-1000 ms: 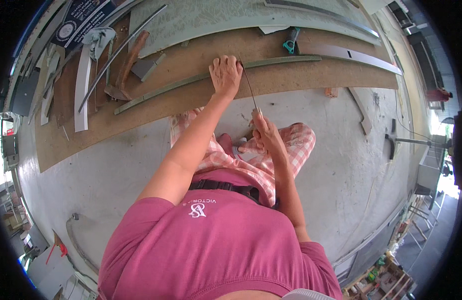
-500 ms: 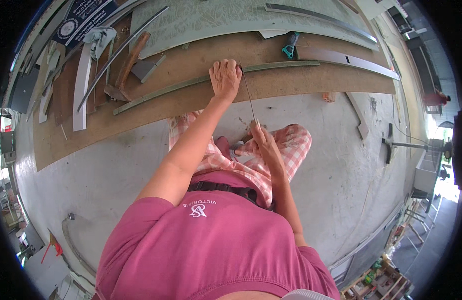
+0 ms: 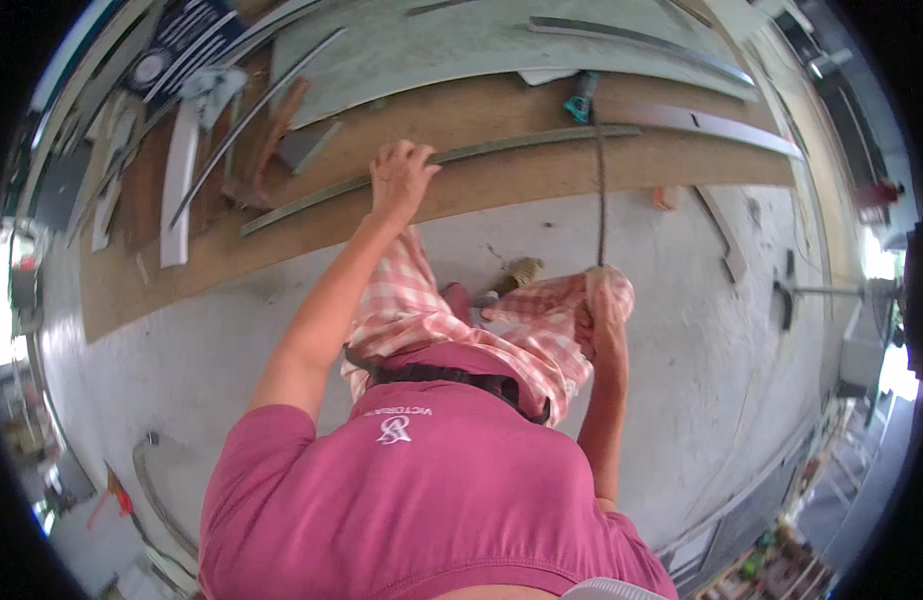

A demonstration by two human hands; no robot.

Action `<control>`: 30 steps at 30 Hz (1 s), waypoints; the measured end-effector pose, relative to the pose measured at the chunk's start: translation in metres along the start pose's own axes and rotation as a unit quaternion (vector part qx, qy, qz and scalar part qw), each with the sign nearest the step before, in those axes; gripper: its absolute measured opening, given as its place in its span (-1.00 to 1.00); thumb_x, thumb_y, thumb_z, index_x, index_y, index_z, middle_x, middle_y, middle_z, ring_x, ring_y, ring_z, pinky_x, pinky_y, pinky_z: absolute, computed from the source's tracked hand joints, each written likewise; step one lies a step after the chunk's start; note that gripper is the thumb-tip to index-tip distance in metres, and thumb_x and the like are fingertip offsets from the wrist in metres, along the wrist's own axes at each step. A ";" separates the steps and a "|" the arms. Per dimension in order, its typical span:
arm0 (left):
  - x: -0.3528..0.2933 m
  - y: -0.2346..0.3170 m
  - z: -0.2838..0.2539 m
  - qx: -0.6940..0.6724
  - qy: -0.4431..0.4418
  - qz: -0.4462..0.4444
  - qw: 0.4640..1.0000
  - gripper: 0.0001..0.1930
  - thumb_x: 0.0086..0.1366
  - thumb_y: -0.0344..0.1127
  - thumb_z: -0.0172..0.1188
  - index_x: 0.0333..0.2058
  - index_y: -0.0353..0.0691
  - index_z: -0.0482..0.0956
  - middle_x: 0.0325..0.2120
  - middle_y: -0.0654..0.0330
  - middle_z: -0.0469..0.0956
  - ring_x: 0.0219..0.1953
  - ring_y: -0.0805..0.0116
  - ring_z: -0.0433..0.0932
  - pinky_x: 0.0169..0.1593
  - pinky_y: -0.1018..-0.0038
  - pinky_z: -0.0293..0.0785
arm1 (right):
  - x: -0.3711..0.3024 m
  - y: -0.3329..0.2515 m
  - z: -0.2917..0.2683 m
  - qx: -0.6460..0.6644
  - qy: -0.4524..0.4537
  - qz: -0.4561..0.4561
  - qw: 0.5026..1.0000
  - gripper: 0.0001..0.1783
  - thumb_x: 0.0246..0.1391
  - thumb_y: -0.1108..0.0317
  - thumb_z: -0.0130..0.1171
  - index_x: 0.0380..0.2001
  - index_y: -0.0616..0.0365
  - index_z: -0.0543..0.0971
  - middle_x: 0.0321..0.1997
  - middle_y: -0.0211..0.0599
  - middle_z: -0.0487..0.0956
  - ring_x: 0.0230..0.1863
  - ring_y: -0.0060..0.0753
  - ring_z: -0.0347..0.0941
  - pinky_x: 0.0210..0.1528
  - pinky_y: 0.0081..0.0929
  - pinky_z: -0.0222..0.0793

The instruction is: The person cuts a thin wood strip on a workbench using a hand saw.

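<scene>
A long, narrow greenish strip (image 3: 527, 142) lies across the brown board (image 3: 502, 185) in front of me. My left hand (image 3: 402, 183) is over the strip's left half, fingers apart and loosely bent; whether they touch it I cannot tell. Beside my right knee, my right hand (image 3: 604, 298) is closed around one end of a long, thin dark blade-like tool (image 3: 601, 195). That tool points away from me, and its far part crosses over the strip near the strip's right end. Its exact kind is blurred.
A teal and black hand tool (image 3: 581, 98) lies beyond the strip, near a silvery metal bar (image 3: 702, 122). To the left are a wooden-handled hammer (image 3: 282, 125), a white strip (image 3: 180, 190) and a thin dark bar (image 3: 257, 128). A small reddish block (image 3: 666, 198) sits by the board's edge.
My left hand has shifted left along the strip, its fingers now spread. My right hand has moved right with the tool, whose far part has swung away from my left hand.
</scene>
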State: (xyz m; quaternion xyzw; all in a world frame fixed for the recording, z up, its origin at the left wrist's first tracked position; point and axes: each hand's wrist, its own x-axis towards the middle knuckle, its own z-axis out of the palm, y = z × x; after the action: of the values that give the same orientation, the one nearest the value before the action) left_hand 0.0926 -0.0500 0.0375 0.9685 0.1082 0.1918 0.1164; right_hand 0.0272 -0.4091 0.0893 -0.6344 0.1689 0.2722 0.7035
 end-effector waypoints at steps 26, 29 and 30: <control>-0.058 -0.137 -0.095 0.044 -0.025 0.040 0.998 -0.67 0.11 -0.25 0.30 -0.13 -0.10 0.54 -0.21 0.24 0.38 -0.09 0.18 0.40 -0.01 0.23 0.34 | 0.014 0.026 0.042 -0.020 -0.093 0.003 0.995 -0.53 0.31 -0.13 -0.13 -0.28 0.10 0.38 -0.60 -0.56 0.23 -0.70 -0.78 0.04 -0.72 -0.73 -0.05; -0.053 -0.110 -0.091 0.043 0.023 0.031 0.998 -0.64 0.10 -0.21 0.32 -0.11 -0.09 0.53 -0.20 0.24 0.40 -0.07 0.17 0.39 0.01 0.21 0.31 | 0.010 0.027 0.057 -0.031 -0.102 0.007 0.994 -0.54 0.31 -0.12 -0.13 -0.30 0.09 0.37 -0.60 -0.56 0.22 -0.70 -0.78 0.04 -0.72 -0.73 -0.06; -0.050 -0.098 -0.087 0.040 0.060 0.039 0.997 -0.62 0.09 -0.19 0.32 -0.10 -0.08 0.53 -0.19 0.24 0.41 -0.07 0.16 0.38 0.01 0.21 0.30 | 0.011 0.030 0.058 -0.030 -0.109 0.007 0.994 -0.54 0.32 -0.12 -0.14 -0.31 0.09 0.37 -0.61 -0.56 0.22 -0.70 -0.77 0.04 -0.72 -0.71 -0.07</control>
State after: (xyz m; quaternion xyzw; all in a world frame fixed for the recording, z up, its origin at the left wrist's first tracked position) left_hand -0.0031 0.0461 0.0728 0.9626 0.0843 0.2495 0.0631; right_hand 0.0121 -0.3486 0.0671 -0.6210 0.0874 0.3495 0.6961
